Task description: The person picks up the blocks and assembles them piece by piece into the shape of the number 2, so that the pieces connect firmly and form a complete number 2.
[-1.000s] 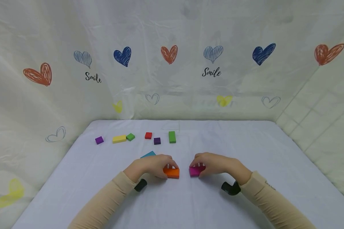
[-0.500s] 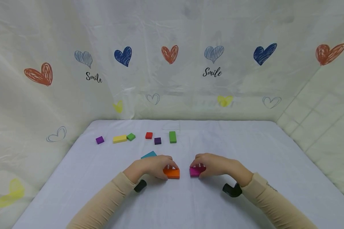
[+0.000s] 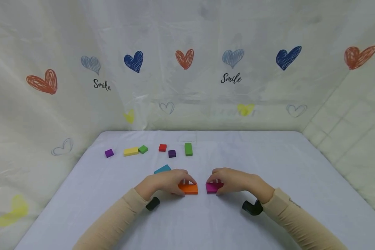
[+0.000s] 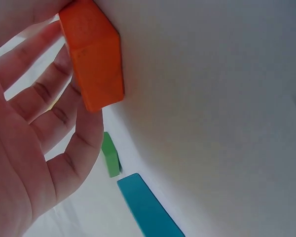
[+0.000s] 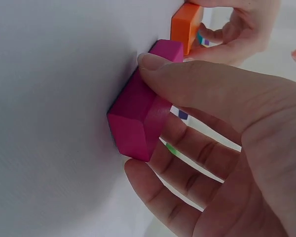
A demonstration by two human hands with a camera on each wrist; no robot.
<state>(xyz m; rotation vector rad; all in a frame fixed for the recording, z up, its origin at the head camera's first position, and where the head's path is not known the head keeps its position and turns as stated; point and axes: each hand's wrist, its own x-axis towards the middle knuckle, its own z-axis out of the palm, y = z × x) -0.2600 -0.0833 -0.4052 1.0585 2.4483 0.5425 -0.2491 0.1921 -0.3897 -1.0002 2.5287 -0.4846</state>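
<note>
Near the middle of the white table, my left hand [image 3: 170, 181] grips an orange block [image 3: 190, 189] between thumb and fingers. A short gap to its right, my right hand [image 3: 232, 180] holds a magenta block [image 3: 213, 188] the same way. The two blocks lie end towards end, apart from each other. In the right wrist view the thumb presses the near side of the magenta block [image 5: 138, 98], with fingers along the far side. The left wrist view shows fingers behind the orange block [image 4: 96, 61]. A blue block [image 3: 162, 169] lies just behind my left hand, partly hidden by it.
Along the back of the table lie a purple block [image 3: 109, 153], a yellow block [image 3: 131, 151] beside a small green block [image 3: 143, 149], a red block [image 3: 163, 148], a dark purple block [image 3: 172, 153] and a longer green block [image 3: 188, 149]. A printed curtain [image 3: 203, 104] hangs behind.
The orange block and left hand have shifted slightly to the right, narrowing the gap to the magenta block. The right hand stays almost in place.
</note>
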